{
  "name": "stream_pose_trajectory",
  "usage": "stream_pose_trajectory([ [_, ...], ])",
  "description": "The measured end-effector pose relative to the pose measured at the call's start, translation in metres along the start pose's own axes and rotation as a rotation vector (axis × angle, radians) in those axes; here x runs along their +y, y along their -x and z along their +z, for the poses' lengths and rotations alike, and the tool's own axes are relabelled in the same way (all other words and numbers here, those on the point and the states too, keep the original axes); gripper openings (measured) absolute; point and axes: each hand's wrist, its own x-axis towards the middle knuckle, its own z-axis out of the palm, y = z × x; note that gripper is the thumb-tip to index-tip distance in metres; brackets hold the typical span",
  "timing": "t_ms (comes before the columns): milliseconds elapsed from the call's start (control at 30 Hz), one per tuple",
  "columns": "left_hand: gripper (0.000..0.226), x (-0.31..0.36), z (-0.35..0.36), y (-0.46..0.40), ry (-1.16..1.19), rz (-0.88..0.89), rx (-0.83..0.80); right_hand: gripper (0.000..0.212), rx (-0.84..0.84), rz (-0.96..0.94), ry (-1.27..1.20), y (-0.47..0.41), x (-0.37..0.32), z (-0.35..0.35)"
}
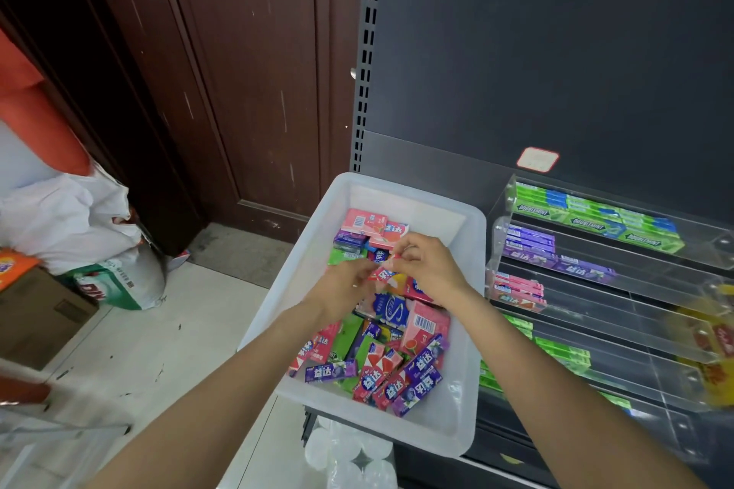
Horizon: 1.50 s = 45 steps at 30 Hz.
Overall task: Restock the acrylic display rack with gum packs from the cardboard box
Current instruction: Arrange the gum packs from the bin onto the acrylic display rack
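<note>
A white plastic bin [452, 433] holds several loose gum packs [397, 369] in pink, purple, green and blue. Both hands are over its middle. My left hand [344, 287] and my right hand [427, 266] together pinch a small pink-red gum pack [382, 273] between their fingertips, just above the pile. To the right stands the tiered acrylic display rack [675, 314]. Its top tier carries green packs [595, 224], the tier below purple packs [556, 256], then pink packs [518, 292], and more green ones lower down.
The rack sits on a dark metal shelf unit [556, 52] with a slotted upright. A brown wooden door [238, 71] is behind the bin. White bags [71, 222], a green sack and a cardboard box [35, 314] lie on the pale floor at left. Yellow packets [719, 341] sit at the rack's right end.
</note>
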Motion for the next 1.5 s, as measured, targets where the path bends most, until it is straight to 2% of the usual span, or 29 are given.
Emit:
stream_pose_trajectory([
  [67,0.017,0.0,-0.011,0.002,0.018,0.015,0.063,0.014,0.03,-0.009,-0.137,-0.001,-0.007,0.004],
  [133,0.015,-0.004,-0.025,0.002,-0.028,0.0,0.141,0.012,0.042,-0.003,-0.179,-0.005,-0.009,0.011],
  [200,0.014,-0.009,-0.039,0.003,-0.047,-0.029,0.232,0.02,0.025,-0.005,-0.058,-0.012,-0.005,0.02],
  [267,0.015,-0.015,-0.049,0.004,-0.039,-0.039,0.295,0.024,-0.017,-0.026,0.175,-0.017,0.003,0.03],
  [333,0.016,-0.017,-0.056,0.006,-0.017,-0.038,0.291,0.023,-0.035,-0.047,0.435,-0.019,0.011,0.04],
  [400,0.016,-0.019,-0.057,0.006,0.011,-0.03,0.255,0.027,-0.024,-0.047,0.596,-0.022,0.019,0.049],
  [533,0.015,-0.022,-0.055,0.004,0.077,-0.03,0.234,0.031,0.01,-0.055,0.745,-0.028,0.025,0.057],
  [800,0.009,-0.019,-0.058,0.003,0.134,-0.037,0.213,0.019,-0.03,-0.119,0.93,-0.035,0.022,0.055],
  [900,0.01,-0.017,-0.057,0.004,0.143,-0.05,0.205,0.021,0.004,-0.116,0.83,-0.031,0.021,0.046],
  [1133,0.007,-0.005,-0.045,0.002,0.273,-0.079,0.211,0.018,0.212,0.015,0.174,-0.007,0.004,0.015],
  [1300,0.009,0.017,-0.03,0.002,0.452,-0.094,0.225,0.008,0.276,0.096,-0.175,0.016,-0.006,-0.014],
  [1433,0.017,0.045,-0.011,0.004,0.498,-0.07,0.178,0.003,0.314,0.201,-0.655,0.038,-0.01,-0.038],
  [1500,0.012,0.063,-0.003,0.002,0.594,-0.067,0.142,0.004,0.337,0.22,-0.744,0.05,-0.008,-0.053],
])
